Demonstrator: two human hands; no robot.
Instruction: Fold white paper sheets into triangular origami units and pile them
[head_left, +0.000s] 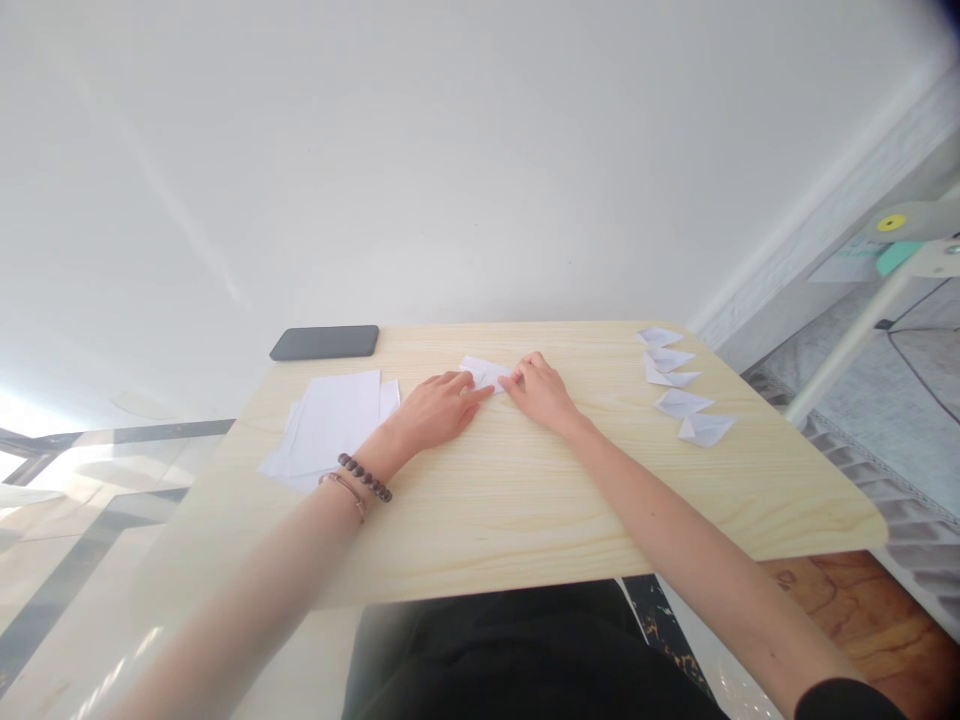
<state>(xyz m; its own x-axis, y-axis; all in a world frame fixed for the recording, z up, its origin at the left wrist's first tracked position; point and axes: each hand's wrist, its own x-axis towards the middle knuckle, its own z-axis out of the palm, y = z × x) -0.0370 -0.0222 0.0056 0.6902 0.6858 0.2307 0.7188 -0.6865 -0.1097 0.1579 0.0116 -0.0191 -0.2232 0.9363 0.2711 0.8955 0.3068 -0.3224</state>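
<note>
A small white folded paper [484,372] lies near the far middle of a light wooden table [525,500]. My left hand [439,407] rests flat on the table with its fingers stretched out, the fingertips pressing the paper's left edge. On that wrist sit a dark bead bracelet and a thin band. My right hand [540,390] is curled, its fingertips pinching and pressing the paper's right edge. Both hands touch the same piece.
A stack of white paper sheets [330,425] lies left of my hands. A dark phone [325,342] sits at the far left edge. Several folded white paper pieces [679,385] line the right side. A white wall stands behind the table.
</note>
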